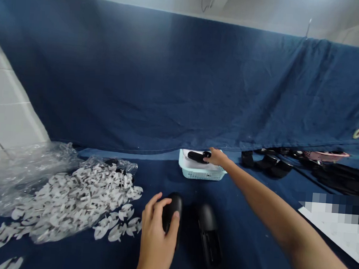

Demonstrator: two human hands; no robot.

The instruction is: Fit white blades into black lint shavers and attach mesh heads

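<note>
My left hand (158, 230) is curled around a black, rounded, elongated shell (176, 204) on the blue cloth, thumb on its near side and fingertips at its left edge. Beside it on the right lies a second black shell (207, 217), with an open recess in its lower half. My right hand (217, 158) reaches forward to a small light-blue basket (203, 175). Its fingers pinch the right end of a slim black part (196, 156), which is at the basket's opening over something white.
To the left is a heap of translucent white plastic pieces (78, 197) on clear plastic film (50, 157). Black cup-like parts (279, 168) and a pink basket (323, 156) stand at the far right. A white sheet (330, 225) lies nearer. A blue curtain (171, 80) hangs behind.
</note>
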